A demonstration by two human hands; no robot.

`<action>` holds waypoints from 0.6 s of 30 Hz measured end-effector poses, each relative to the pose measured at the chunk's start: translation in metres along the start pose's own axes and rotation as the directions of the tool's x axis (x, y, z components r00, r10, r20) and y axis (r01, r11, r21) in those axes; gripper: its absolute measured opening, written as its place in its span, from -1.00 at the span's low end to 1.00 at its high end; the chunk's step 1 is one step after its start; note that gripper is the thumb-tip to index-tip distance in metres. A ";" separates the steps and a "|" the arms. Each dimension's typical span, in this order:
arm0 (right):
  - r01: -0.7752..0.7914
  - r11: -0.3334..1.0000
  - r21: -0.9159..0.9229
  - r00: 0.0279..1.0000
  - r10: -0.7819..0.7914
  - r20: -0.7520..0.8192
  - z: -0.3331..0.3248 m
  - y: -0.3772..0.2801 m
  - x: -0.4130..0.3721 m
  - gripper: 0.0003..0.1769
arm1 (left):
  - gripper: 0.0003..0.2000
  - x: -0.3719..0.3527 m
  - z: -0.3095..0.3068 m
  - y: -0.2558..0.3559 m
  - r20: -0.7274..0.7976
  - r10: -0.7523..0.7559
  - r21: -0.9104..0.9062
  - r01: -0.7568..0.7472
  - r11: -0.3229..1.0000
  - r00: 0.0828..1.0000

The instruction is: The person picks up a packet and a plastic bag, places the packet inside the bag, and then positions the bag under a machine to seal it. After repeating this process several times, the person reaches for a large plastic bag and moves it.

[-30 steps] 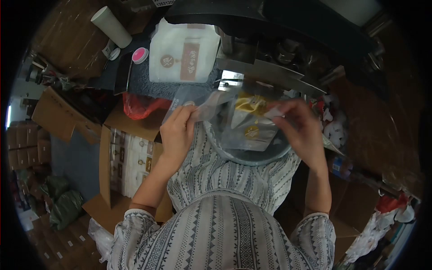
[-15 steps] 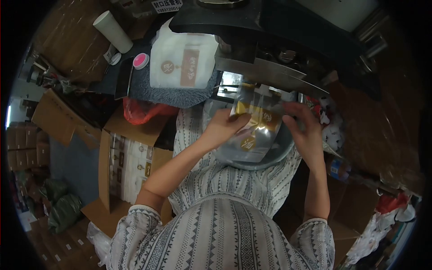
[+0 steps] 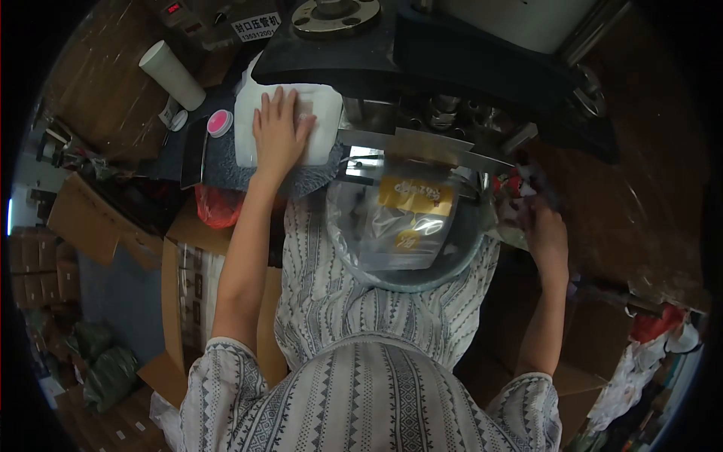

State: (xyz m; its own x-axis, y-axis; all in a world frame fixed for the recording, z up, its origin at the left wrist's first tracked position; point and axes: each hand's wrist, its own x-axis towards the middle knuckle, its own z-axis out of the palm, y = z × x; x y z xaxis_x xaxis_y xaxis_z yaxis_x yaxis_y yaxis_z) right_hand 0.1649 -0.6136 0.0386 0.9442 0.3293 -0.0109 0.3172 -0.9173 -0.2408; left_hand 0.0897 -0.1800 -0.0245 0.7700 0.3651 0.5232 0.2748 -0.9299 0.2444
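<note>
My left hand (image 3: 282,134) lies with fingers spread on a stack of flat white pouches (image 3: 322,135), which rests on a blue-grey fluffy cloth (image 3: 301,179). A clear pouch with gold printed panels (image 3: 410,241) is in front of the machine, above a round basin (image 3: 422,286); neither hand touches it. Off to the right, my right hand (image 3: 548,235) is at a pile of red-and-white packets (image 3: 512,186). Its fingers are curled and partly blurred, and whatever they hold is hidden.
A dark machine (image 3: 339,56) with a metal bar (image 3: 429,147) spans the top. By the stack are a pink-topped round tub (image 3: 219,123) and a white cup (image 3: 172,75). An open carton (image 3: 173,301) of pouches stands at lower left, near a red bag (image 3: 217,207).
My left hand has left the gold-printed pouch and moved up left onto the white stack. My right hand has moved right and down to the red-and-white packets. The pouch stays by the machine.
</note>
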 end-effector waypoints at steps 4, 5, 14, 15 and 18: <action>0.057 0.968 0.246 0.998 -0.057 -0.005 0.009 -0.009 0.021 -0.77 | -0.52 -0.024 0.013 0.000 0.042 0.023 0.134 -0.029 0.991 0.999; 0.087 0.956 0.279 0.996 -0.088 -0.010 0.012 -0.011 0.023 -0.77 | -0.52 -0.031 0.012 -0.001 0.052 0.023 0.125 -0.029 0.992 0.998; 0.236 0.928 0.287 0.972 -0.226 -0.067 0.020 -0.018 0.038 -0.71 | -0.55 -0.115 -0.028 0.036 0.109 0.058 0.078 -0.066 0.995 0.992; 0.242 0.927 0.288 0.970 -0.233 -0.066 0.017 -0.021 0.036 -0.71 | -0.60 -0.112 -0.037 0.036 0.115 0.070 0.040 -0.075 0.996 0.991; 0.224 0.936 0.273 0.971 -0.190 -0.144 -0.006 -0.034 0.018 -0.74 | -0.71 -0.113 -0.059 0.027 0.183 -0.049 -0.060 0.060 0.996 0.982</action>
State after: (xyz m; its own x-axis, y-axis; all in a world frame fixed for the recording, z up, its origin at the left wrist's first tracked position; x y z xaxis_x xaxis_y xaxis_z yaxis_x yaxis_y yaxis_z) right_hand 0.1718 -0.5782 0.0526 0.8694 0.4621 0.1748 0.4836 -0.7236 -0.4924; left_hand -0.0240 -0.2432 -0.0285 0.8483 0.3955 0.3521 0.2860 -0.9018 0.3239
